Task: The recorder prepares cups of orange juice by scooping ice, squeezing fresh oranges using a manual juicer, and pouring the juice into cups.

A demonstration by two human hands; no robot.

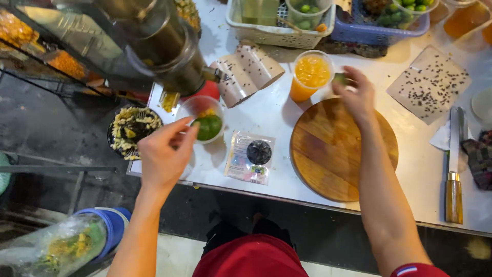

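White counter [266, 118] — juice-filled cup [310, 75]

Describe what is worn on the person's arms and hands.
The left hand and right hand are bare, with no gloves, rings or watch in view. Both forearms are uncovered. A red sleeve with a white and blue stripe shows at the right upper arm.
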